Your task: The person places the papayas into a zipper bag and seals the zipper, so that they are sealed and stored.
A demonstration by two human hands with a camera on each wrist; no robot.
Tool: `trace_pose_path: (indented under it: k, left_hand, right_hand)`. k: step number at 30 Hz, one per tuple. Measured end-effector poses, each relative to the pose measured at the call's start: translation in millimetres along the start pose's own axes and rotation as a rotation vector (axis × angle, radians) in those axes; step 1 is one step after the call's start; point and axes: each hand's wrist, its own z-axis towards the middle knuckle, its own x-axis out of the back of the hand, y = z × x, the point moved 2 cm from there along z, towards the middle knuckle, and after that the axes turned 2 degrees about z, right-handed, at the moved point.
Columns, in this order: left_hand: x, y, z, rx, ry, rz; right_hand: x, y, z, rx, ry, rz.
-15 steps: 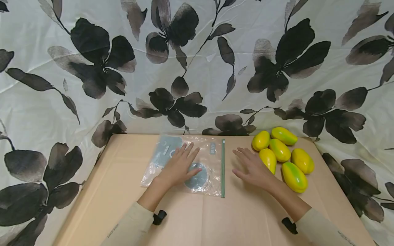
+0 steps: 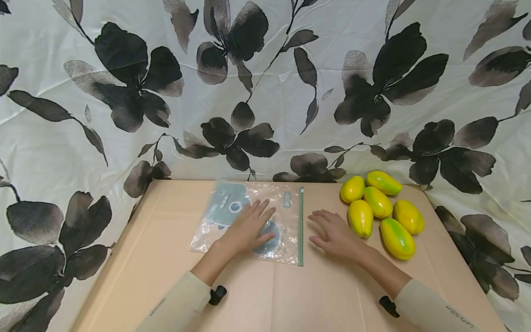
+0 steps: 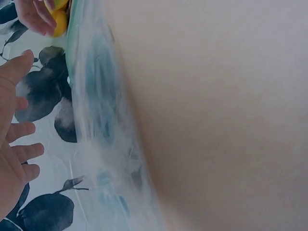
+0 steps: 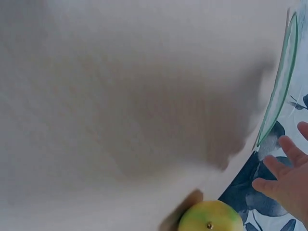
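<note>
A clear plastic zip bag [image 2: 286, 226] with pale blue prints and a green zip strip [image 2: 300, 226] lies flat on the tan table. Over the bag is my left hand [image 2: 246, 228], its fingers spread and holding nothing; in the left wrist view a gap shows between that hand [image 3: 14, 139] and the bag [image 3: 106, 120]. My right hand [image 2: 338, 233] hovers above the table between the zip strip and the yellow mangoes, fingers extended and nothing in them. The right wrist view has this hand [image 4: 288, 178] apart from a mango [image 4: 211, 216].
Several yellow mangoes with green patches, one of them a front mango [image 2: 397, 239], are grouped at the table's right rear. The tan table [image 2: 157, 258] ends at the back against a white cloth [image 2: 298, 115] with dark flowers.
Both hands have shifted slightly towards the table's front. My left hand is also a little farther right, and my right hand a little farther left. Bag and mangoes stay put.
</note>
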Motion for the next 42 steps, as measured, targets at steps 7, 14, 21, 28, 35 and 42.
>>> trace_pose_path:
  k: [7,14,21,28,35,42]
  left_hand:
    - [-10.7,5.8,3.0,-0.046,0.014,0.002]
    - [-22.0,13.0,5.2,-0.039,-0.049,-0.021]
    - [-30.6,20.0,8.3,-0.047,-0.087,-0.009]
    - [-33.9,28.3,12.8,-0.059,-0.104,-0.018]
    - [-37.6,34.0,16.2,-0.067,-0.113,-0.022]
    - [-40.7,38.3,19.9,-0.061,-0.145,-0.027]
  right_hand:
    - [-6,-3,0.1,0.028,-0.046,0.036]
    - [-12,-5,0.0,0.071,-0.075,0.045]
    - [-19,-8,2.0,0.090,-0.081,0.092]
    - [-26,-12,3.4,0.052,-0.112,0.075]
    - [-29,-13,3.1,0.023,-0.115,0.042]
    - [-32,-12,2.8,0.027,-0.100,-0.014]
